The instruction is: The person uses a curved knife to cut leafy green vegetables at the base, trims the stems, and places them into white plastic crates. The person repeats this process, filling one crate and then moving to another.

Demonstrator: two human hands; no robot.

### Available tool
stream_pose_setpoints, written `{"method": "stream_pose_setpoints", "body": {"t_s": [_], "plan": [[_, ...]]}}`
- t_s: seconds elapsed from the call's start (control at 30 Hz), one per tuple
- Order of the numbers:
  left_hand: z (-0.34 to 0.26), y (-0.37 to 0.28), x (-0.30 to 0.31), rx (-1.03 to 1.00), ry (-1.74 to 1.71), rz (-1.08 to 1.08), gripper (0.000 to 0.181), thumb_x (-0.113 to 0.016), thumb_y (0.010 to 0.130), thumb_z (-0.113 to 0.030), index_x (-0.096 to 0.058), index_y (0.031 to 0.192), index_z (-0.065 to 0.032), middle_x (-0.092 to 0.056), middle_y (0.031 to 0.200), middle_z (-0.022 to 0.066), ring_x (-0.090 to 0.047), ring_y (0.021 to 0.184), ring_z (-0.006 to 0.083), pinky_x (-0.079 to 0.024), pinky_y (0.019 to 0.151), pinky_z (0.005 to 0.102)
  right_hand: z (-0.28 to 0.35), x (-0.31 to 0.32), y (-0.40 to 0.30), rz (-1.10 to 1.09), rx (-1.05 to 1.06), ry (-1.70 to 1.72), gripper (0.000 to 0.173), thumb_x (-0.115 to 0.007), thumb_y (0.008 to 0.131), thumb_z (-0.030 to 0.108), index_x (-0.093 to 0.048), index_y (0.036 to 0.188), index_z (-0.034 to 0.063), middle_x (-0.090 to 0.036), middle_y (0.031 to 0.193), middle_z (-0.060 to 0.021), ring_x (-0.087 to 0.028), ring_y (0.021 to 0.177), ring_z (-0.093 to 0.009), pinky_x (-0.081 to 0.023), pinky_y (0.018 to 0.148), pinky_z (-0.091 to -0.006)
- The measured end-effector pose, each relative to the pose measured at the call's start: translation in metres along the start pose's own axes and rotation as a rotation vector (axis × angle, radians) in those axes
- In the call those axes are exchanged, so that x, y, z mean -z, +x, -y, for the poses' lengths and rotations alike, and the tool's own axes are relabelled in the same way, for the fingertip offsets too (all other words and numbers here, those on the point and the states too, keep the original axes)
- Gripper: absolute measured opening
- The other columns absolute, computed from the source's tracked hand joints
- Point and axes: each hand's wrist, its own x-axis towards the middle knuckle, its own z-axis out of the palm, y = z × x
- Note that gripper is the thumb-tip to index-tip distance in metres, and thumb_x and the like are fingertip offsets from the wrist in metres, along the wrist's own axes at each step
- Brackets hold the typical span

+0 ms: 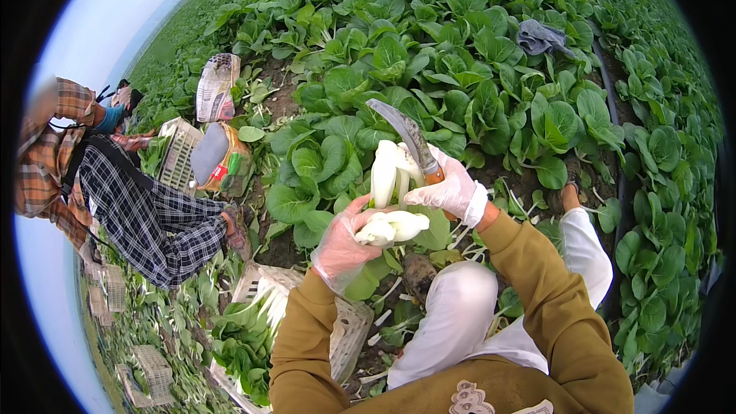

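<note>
My left hand, in a clear plastic glove, is closed around a white-stemmed bok choy, its pale base turned to the right. Just above it, my right hand, gloved the same way, grips the orange wooden handle of a sickle. The curved, soil-stained blade points up and to the left. Against the fingers of my right hand stands another white bok choy stem cluster; how firmly it is held there I cannot tell. The leaves of the held plants are mostly hidden behind my hands.
Beside my left arm stands a white plastic crate holding cut bok choy. Growing bok choy spreads ahead, with a grey cloth on it. A co-worker in checked trousers sits at left near sacks. A black hose runs along the right.
</note>
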Motion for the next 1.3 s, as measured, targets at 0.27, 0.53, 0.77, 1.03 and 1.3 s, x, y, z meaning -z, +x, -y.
{"method": "stream_pose_setpoints", "body": {"t_s": [0.27, 0.53, 0.77, 1.03, 1.3], "plan": [[-0.008, -0.023, 0.005, -0.1, 0.044, -0.183, 0.05, -0.07, 0.06, -0.005, -0.067, 0.11, -0.012, -0.058, 0.117, 0.0116, -0.062, 0.1, 0.0274, -0.049, 0.086, 0.0323, -0.002, -0.05, 0.022, 0.045, -0.153, 0.032, 0.027, -0.069, 0.076, 0.0, -0.058, 0.1, 0.0021, -0.058, 0.068, -0.0021, -0.042, 0.038, -0.006, -0.032, 0.034, -0.0221], [-0.003, -0.069, 0.013, -0.151, -0.082, -0.395, 0.058, -0.066, 0.06, 0.001, -0.063, 0.117, -0.01, -0.049, 0.134, 0.0156, -0.054, 0.118, 0.0222, -0.041, 0.097, 0.0298, -0.02, -0.077, 0.029, -0.026, 0.12, 0.034, 0.029, -0.067, 0.08, 0.001, -0.055, 0.106, 0.0028, -0.062, 0.074, -0.0023, -0.047, 0.041, -0.005, -0.035, 0.036, -0.0198], [0.012, -0.1, 0.008, -0.29, -0.417, -0.53, 0.113, -0.078, 0.067, -0.01, -0.001, 0.15, -0.0097, -0.03, 0.148, 0.0116, -0.036, 0.13, 0.0172, -0.028, 0.107, 0.0328, -0.006, -0.127, 0.009, 0.221, 0.102, -0.025, 0.028, -0.069, 0.081, 0.008, -0.056, 0.104, 0.0021, -0.064, 0.078, -0.0039, -0.049, 0.045, -0.005, -0.037, 0.039, -0.0186], [0.004, -0.116, 0.024, -0.441, -0.462, -0.479, 0.123, -0.084, 0.057, -0.02, -0.004, 0.149, -0.0055, -0.043, 0.136, 0.009, -0.043, 0.122, 0.0182, -0.029, 0.106, 0.032, -0.006, -0.153, 0.014, 0.623, -0.176, 0.253, 0.044, -0.075, 0.077, 0.018, -0.054, 0.113, 0.0049, -0.062, 0.1, -0.0049, -0.062, 0.089, -0.015, -0.052, 0.08, -0.029], [-0.019, -0.181, 0.06, -0.192, -0.174, -0.715, 0.103, -0.077, 0.061, -0.016, -0.019, 0.146, -0.0093, -0.057, 0.117, 0.0097, -0.056, 0.103, 0.0191, -0.043, 0.093, 0.0301, -0.009, -0.211, 0.016, 0.705, -0.313, 0.342, 0.057, -0.072, 0.079, 0.013, -0.046, 0.128, -0.0006, -0.062, 0.113, -0.0116, -0.062, 0.075, -0.012, -0.053, 0.066, -0.0247]]}}
